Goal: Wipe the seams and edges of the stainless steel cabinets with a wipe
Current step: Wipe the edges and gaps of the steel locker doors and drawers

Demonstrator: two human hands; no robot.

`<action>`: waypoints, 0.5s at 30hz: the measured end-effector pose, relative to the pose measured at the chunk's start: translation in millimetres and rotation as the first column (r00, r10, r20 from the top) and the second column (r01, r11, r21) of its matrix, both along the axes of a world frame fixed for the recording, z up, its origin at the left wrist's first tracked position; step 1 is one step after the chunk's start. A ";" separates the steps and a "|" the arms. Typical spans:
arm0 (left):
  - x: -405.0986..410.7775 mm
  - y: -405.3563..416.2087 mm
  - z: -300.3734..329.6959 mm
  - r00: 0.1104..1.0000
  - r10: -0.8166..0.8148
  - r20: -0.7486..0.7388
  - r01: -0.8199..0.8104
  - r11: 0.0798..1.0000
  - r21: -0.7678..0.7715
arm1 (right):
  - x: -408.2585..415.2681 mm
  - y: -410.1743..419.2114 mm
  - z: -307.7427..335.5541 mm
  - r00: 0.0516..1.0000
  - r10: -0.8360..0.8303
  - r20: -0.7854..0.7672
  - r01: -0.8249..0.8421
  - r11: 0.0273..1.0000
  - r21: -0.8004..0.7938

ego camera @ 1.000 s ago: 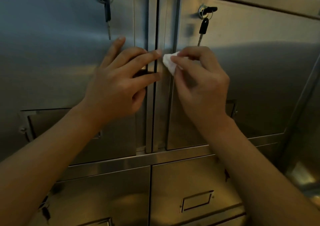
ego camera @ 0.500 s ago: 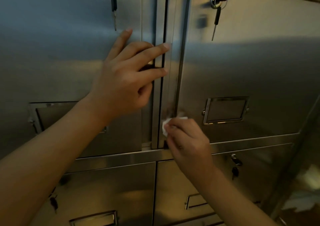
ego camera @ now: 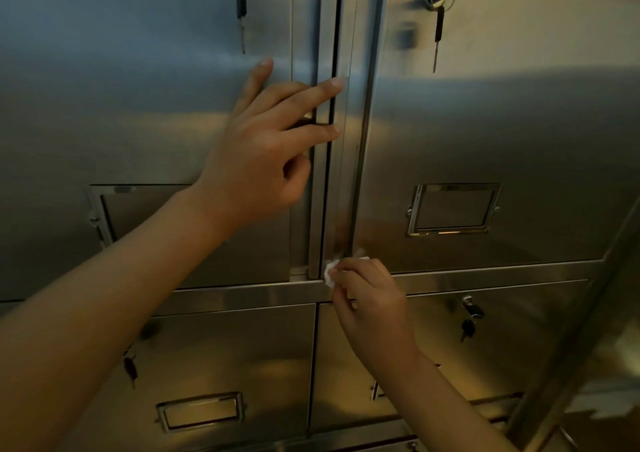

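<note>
Two stainless steel cabinet doors meet at a dark vertical seam (ego camera: 335,53) in the middle of the view. My left hand (ego camera: 263,150) lies flat on the left door (ego camera: 138,87), its straight fingers reaching across the seam. My right hand (ego camera: 370,306) pinches a small white wipe (ego camera: 330,273) and holds it against the bottom end of the seam, where the doors meet the horizontal rail (ego camera: 242,295). Most of the wipe is hidden under my fingers.
Keys hang from the locks of the left door (ego camera: 240,8) and the right door (ego camera: 439,18). A label holder (ego camera: 453,209) sits on the right door. Below the rail are drawers with keys (ego camera: 469,320) and a label holder (ego camera: 201,411).
My right hand has slid the wipe down the seam from mid-height to its bottom end at the rail. My left hand has stayed on the left door.
</note>
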State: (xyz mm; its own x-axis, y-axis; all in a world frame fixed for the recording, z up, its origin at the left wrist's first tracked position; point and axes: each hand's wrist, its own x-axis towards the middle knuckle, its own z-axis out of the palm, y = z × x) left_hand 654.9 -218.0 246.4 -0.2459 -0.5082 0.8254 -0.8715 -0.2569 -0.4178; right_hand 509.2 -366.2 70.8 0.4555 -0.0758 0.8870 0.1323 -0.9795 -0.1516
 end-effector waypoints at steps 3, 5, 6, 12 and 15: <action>-8.8 1.5 -12.0 0.998 0.033 -0.060 -0.031 0.999 0.029 | -1.9 2.3 -3.5 1.000 -0.004 -0.012 0.004 1.000 0.026; -17.0 4.8 -26.8 0.989 0.042 -0.140 -0.032 0.997 0.076 | -3.2 1.7 -4.9 1.000 -0.006 -0.007 0.007 0.999 0.039; -22.9 6.9 -35.4 0.979 0.026 -0.202 -0.008 0.996 0.088 | -4.3 1.7 -5.6 1.000 -0.006 0.002 0.006 0.999 0.048; -64.9 27.5 -105.3 0.756 -0.148 -0.638 0.205 0.979 0.015 | -14.7 9.0 -52.6 0.993 0.101 -0.068 -0.087 0.979 0.185; -81.9 42.7 -148.9 0.688 -0.155 -0.709 0.160 0.985 -0.060 | -25.9 15.5 -91.6 0.989 0.131 -0.067 -0.109 0.959 0.260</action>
